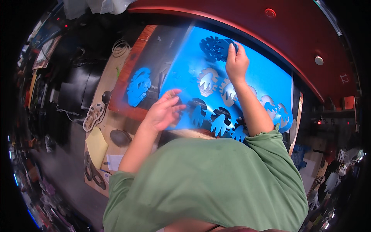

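My right hand [237,63] is at the far part of a bright blue sheet [266,62], its thumb and fingers closed on the edge of a dark, flat shape with a toothed outline [215,48]; whether it is a cutting die or a cut piece I cannot tell. Several toothed cut-outs run through the sheet, among them one showing silver [208,82] and one showing dark [220,123]. Over the sheet's left edge, my left hand [165,111] hangs with fingers apart, holding nothing I can see. Left of it lies a loose blue toothed piece [139,86].
A red machine beam [232,19] with a round button crosses the far side. On the left, a wooden board [125,129] carries a dark oval object [120,137], a yellow paper [96,146], a patterned shoe-sole-shaped piece [94,116] and scissors-like black handles [92,170].
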The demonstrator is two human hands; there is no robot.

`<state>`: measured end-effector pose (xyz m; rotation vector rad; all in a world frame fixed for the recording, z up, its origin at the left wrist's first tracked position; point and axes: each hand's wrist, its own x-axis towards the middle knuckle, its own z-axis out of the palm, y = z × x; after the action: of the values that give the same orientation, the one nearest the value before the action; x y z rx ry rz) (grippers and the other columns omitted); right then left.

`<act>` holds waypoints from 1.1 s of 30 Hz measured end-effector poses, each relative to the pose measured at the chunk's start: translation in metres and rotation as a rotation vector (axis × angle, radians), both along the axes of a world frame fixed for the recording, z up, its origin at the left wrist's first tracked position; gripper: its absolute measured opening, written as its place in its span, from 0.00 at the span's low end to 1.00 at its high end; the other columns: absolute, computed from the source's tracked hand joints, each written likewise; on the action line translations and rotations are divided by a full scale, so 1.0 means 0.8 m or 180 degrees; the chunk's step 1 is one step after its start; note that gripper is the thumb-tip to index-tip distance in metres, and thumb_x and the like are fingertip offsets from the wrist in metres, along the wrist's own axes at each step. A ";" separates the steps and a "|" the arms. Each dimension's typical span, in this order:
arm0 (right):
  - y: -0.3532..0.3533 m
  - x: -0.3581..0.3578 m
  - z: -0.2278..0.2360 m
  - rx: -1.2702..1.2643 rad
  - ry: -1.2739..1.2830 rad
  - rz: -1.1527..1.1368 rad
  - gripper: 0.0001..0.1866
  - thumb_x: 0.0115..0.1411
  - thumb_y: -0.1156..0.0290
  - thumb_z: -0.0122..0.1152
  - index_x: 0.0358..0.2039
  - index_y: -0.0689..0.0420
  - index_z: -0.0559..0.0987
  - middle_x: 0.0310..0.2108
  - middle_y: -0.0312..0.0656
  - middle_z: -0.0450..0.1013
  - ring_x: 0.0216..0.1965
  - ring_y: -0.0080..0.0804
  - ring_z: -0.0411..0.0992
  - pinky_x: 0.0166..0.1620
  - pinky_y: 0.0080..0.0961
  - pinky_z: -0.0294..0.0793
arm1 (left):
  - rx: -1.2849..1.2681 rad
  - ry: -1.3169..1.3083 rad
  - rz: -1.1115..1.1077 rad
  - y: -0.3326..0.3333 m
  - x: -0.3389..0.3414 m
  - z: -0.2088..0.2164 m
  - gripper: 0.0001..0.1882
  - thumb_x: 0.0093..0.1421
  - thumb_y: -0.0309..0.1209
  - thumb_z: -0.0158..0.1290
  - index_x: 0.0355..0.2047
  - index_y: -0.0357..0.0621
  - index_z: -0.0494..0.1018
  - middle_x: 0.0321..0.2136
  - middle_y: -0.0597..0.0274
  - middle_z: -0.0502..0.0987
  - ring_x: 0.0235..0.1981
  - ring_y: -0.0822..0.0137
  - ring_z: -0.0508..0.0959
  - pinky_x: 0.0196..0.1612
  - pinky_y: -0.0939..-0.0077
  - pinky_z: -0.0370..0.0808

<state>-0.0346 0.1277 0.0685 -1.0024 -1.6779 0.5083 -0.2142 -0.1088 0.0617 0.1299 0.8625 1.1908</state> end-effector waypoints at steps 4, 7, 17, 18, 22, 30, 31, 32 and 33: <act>-0.021 -0.015 -0.002 0.0426 -0.0411 0.0181 0.11 0.63 0.67 0.56 0.42 0.59 0.78 0.28 0.47 0.77 0.29 0.42 0.78 0.32 0.32 0.76 | 0.0324 -0.0584 -0.0027 0.006 -0.007 -0.006 0.18 0.66 0.31 0.50 0.56 0.58 0.65 0.40 0.73 0.71 0.49 0.64 0.74 0.35 0.77 0.71; -0.051 -0.040 0.000 0.0974 -0.0722 0.0669 0.11 0.61 0.69 0.59 0.43 0.59 0.78 0.31 0.48 0.77 0.30 0.44 0.77 0.34 0.33 0.76 | 0.0588 -0.0812 0.0121 0.011 -0.012 -0.007 0.20 0.65 0.29 0.50 0.56 0.58 0.64 0.42 0.72 0.70 0.52 0.63 0.72 0.36 0.75 0.71; -0.068 -0.041 -0.027 -0.0342 -0.1636 0.2027 0.27 0.54 0.55 0.65 0.50 0.56 0.75 0.43 0.49 0.75 0.45 0.50 0.74 0.45 0.40 0.74 | 0.0790 -0.0103 0.0353 0.018 0.004 -0.007 0.21 0.60 0.20 0.48 0.51 0.56 0.64 0.54 0.68 0.65 0.49 0.64 0.73 0.38 0.75 0.70; -0.059 -0.039 -0.031 -0.0543 -0.1599 0.1910 0.23 0.56 0.56 0.64 0.48 0.57 0.76 0.41 0.49 0.76 0.43 0.49 0.75 0.45 0.40 0.75 | 0.0770 -0.0009 0.0374 0.018 0.007 -0.009 0.21 0.60 0.20 0.47 0.52 0.55 0.64 0.55 0.67 0.65 0.49 0.64 0.74 0.37 0.76 0.70; 0.002 -0.021 -0.033 -0.1139 -0.0540 0.0565 0.21 0.63 0.57 0.58 0.40 0.66 0.77 0.34 0.48 0.78 0.34 0.32 0.75 0.38 0.32 0.74 | 0.0569 -0.0060 0.0382 0.021 0.006 -0.017 0.19 0.63 0.21 0.45 0.53 0.51 0.63 0.59 0.65 0.65 0.46 0.67 0.76 0.35 0.80 0.69; 0.099 0.092 0.015 -0.2136 0.1872 0.0490 0.15 0.68 0.59 0.52 0.47 0.56 0.71 0.40 0.39 0.76 0.39 0.28 0.77 0.44 0.30 0.76 | 0.0404 -0.0099 0.0498 0.017 0.009 0.007 0.19 0.66 0.24 0.44 0.57 0.48 0.63 0.57 0.62 0.66 0.54 0.58 0.73 0.41 0.70 0.74; 0.098 0.100 0.025 -0.2158 0.1859 0.0661 0.16 0.68 0.58 0.53 0.47 0.55 0.71 0.40 0.39 0.76 0.40 0.27 0.76 0.46 0.30 0.74 | 0.0414 -0.0056 0.0501 0.016 0.011 0.018 0.20 0.67 0.24 0.44 0.59 0.48 0.62 0.57 0.62 0.66 0.56 0.55 0.71 0.43 0.67 0.75; 0.093 0.106 0.035 -0.2136 0.1858 0.0796 0.18 0.67 0.55 0.54 0.48 0.55 0.72 0.40 0.38 0.76 0.42 0.27 0.74 0.48 0.30 0.72 | 0.0455 -0.0133 0.0425 0.014 0.011 0.030 0.23 0.67 0.24 0.43 0.62 0.48 0.59 0.58 0.62 0.64 0.60 0.49 0.66 0.49 0.54 0.75; 0.090 0.112 0.049 -0.2192 0.1792 0.0832 0.18 0.66 0.55 0.56 0.47 0.55 0.72 0.40 0.38 0.76 0.42 0.27 0.74 0.49 0.31 0.72 | 0.0469 0.0102 0.0355 0.013 0.014 0.042 0.24 0.67 0.25 0.43 0.63 0.49 0.58 0.61 0.58 0.61 0.62 0.48 0.65 0.49 0.53 0.76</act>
<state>0.0551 0.2001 0.1075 -0.9820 -1.1290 1.4638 -0.2029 -0.0987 0.0956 0.2236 0.8180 1.3602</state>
